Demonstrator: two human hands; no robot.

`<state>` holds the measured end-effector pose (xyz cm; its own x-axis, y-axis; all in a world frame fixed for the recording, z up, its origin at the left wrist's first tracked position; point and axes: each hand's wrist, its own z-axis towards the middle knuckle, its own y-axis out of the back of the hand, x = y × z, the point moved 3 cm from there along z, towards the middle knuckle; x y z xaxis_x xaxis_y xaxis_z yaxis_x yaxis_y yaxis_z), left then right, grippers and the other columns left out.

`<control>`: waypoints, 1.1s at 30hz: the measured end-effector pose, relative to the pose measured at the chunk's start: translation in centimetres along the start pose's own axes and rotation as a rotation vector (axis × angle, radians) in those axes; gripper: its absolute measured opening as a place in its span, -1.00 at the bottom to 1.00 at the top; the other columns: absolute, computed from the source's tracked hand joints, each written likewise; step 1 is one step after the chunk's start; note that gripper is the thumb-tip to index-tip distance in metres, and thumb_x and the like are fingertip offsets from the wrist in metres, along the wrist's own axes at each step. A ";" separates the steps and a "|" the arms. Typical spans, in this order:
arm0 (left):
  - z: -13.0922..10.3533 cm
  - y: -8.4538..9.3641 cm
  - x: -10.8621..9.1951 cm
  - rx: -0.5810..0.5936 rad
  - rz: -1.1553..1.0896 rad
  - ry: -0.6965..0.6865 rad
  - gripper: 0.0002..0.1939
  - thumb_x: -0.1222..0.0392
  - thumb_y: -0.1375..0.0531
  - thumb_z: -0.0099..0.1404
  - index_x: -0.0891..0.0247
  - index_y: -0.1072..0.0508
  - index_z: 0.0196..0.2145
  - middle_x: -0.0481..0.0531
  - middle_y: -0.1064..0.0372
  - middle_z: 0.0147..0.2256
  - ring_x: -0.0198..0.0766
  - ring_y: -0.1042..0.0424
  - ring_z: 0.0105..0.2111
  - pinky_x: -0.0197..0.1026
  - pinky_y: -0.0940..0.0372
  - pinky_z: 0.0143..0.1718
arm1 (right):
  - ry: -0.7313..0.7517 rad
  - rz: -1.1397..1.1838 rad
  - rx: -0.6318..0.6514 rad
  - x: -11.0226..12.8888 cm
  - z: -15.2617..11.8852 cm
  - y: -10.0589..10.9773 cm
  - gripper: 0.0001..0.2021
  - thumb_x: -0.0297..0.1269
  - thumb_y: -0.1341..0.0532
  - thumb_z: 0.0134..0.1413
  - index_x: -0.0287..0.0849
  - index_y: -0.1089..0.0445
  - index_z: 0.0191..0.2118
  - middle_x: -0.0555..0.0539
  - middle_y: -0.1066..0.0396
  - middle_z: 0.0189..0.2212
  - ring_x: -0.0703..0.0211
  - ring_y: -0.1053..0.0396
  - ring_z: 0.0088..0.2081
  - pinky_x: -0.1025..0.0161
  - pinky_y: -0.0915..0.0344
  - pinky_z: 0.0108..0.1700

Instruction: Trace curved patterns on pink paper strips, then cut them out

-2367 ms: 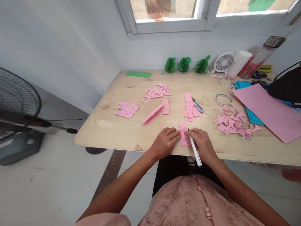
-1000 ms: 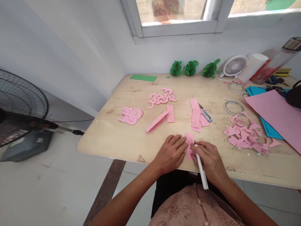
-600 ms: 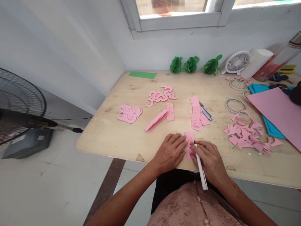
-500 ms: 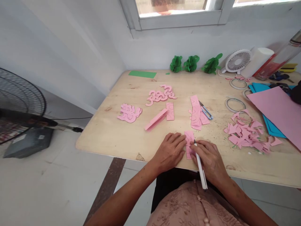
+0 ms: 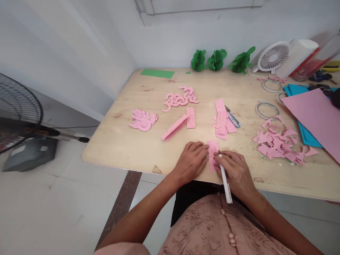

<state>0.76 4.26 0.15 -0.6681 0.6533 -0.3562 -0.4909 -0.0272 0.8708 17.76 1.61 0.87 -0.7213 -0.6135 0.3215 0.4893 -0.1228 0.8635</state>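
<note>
A curve-marked, rectangular pink paper strip (image 5: 213, 146) lies on the pale wooden table (image 5: 138, 150). At its left, the left hand (image 5: 191, 161) rests flattened, fingertips against it; at its right, the right hand (image 5: 236, 171) grips a slim white pen (image 5: 225, 182). Beyond the strip lie blue-handled metal snips (image 5: 234, 119); well to its right, pink paper scraps (image 5: 276, 142).

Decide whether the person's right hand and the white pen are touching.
Touching: the head view shows the white pen held against the right hand, with no gap between them.
</note>
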 end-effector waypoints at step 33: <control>-0.1 0.2 -0.6 0.056 0.043 -0.010 -0.65 0.11 -0.09 0.33 0.26 -0.34 0.04 0.13 -0.34 0.06 -0.02 -0.24 0.08 0.09 -0.13 0.12 | -0.239 0.256 -0.096 -1.4 0.7 1.2 -0.75 -0.28 -0.07 0.25 -0.10 -0.38 -0.02 -0.11 -0.53 -0.20 0.06 -0.45 -0.13 0.10 -0.35 -0.07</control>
<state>0.99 3.76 0.48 -0.6823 0.6596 -0.3152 -0.4296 -0.0129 0.9029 19.00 2.83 1.73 -0.6585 -0.4352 0.6140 0.7042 -0.0687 0.7066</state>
